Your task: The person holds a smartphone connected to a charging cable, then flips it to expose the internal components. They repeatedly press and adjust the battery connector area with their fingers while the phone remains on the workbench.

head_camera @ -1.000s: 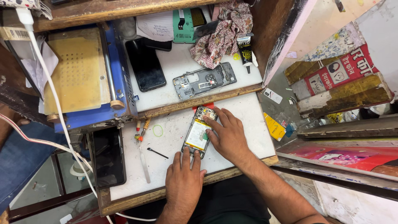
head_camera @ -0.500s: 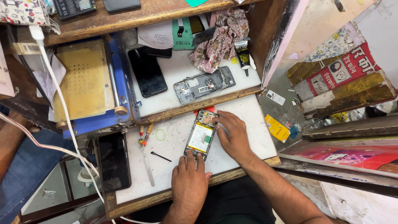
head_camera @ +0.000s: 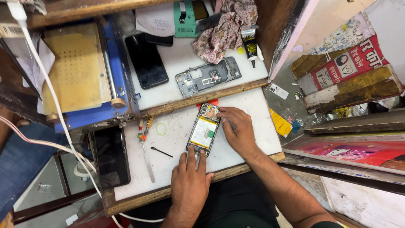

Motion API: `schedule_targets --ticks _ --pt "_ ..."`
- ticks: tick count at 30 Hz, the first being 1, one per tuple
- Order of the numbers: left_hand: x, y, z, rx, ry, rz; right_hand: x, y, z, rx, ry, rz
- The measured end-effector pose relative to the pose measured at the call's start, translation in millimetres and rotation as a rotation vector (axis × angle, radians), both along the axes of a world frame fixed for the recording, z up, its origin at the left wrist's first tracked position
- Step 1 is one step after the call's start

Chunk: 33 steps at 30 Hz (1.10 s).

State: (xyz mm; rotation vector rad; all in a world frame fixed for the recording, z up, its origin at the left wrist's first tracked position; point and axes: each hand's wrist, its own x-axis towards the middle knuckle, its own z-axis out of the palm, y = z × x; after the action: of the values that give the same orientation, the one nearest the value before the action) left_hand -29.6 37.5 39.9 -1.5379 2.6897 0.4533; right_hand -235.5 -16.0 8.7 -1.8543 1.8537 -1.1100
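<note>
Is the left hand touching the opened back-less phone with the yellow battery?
Touching. The head view shows left hand fingertips pressed on the bottom edge of the opened phone.

The tabletop (head_camera: 249,139) is a matt white board, scuffed and grey-smudged, edged in rough, worn wood. The opened phone (head_camera: 203,130) under the hands shows bare metal parts and a smooth yellowish battery wrap. The frame (head_camera: 207,77) behind it is dull grey, plastic or metal, hard to tell. The black phone (head_camera: 146,60) and the screen (head_camera: 110,156) have glossy glass faces. The cloth (head_camera: 225,27) is soft, crumpled printed fabric. The glue tube (head_camera: 250,43) looks like shiny black plastic. The machine (head_camera: 124,90) has blue painted metal and a matt, perforated yellowish plate. The cable (head_camera: 50,95) is smooth white plastic.
</note>
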Motion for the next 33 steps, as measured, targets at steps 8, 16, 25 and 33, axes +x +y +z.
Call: schedule_targets --ticks 8,16,25,33 --pt "9 -1 -3 -0.059 0.125 0.012 -3 5 -10 -0.003 -0.243 -0.046" --pt "17 6 -16 -0.030 0.279 0.102 5 51 16 0.664 -1.358 0.441" --pt "17 14 -31 -0.004 0.278 0.124 24 49 26 0.305 -0.234 0.416" --pt "17 13 -36 -0.039 0.266 0.096 30 51 11 0.063 -0.083 0.459"
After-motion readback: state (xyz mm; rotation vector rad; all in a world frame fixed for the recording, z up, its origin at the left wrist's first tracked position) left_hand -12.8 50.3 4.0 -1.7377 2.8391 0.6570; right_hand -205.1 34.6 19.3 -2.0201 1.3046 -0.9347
